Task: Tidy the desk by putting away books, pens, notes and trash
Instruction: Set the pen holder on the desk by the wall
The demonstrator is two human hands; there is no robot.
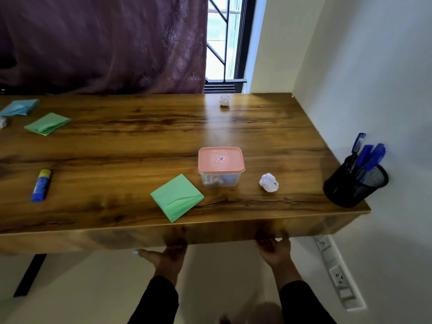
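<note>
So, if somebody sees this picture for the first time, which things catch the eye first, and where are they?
Probably the clear box with the pink lid near the middle of the wooden desk, with a green note pad just in front of it at the near edge. Next, the crumpled white paper ball to the right of the box, and the black mesh holder of blue pens at the desk's right corner.

1. My left hand (169, 254) and right hand (273, 250) reach to the desk (117, 146) front edge, fingers blurred.
2. A green note (177, 197) lies just beside the pink-lidded container (221, 166).
3. A crumpled paper ball (269, 182) sits between the container and the black pen holder (355, 185).
4. A glue stick (41, 185) lies far left.
</note>
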